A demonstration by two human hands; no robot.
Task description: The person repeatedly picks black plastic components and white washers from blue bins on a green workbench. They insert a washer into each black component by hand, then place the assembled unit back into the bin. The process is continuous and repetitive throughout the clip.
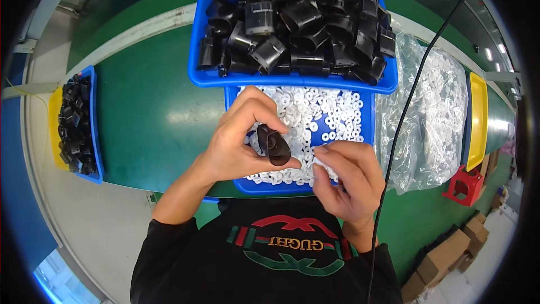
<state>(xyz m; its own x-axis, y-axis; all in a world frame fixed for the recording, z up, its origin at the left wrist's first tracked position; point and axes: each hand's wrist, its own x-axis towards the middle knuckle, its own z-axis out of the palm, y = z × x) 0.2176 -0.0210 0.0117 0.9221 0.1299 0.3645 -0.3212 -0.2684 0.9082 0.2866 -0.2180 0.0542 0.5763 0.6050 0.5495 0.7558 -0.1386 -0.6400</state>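
My left hand (239, 138) is closed round a black plastic tubular part (274, 145), its hollow end tilted up toward me. Close beside it, the thumb and fingertips of my right hand (351, 177) are pinched on a small white ring washer (318, 161), mostly covered by the fingers. Both hands are over a blue tray (368, 118) of loose white ring washers (298, 107). Behind it, overlapping its far edge, a larger blue bin (197, 50) is heaped with black plastic parts (304, 17) like the one in my left hand.
A clear plastic bag of white washers (433, 112) lies right of the tray, with a yellow tray (478, 118) beyond. Far left stands a blue bin (97, 129) of black parts. A black cable (400, 118) hangs across the right side. A red stool (466, 186) stands below the green table (163, 112).
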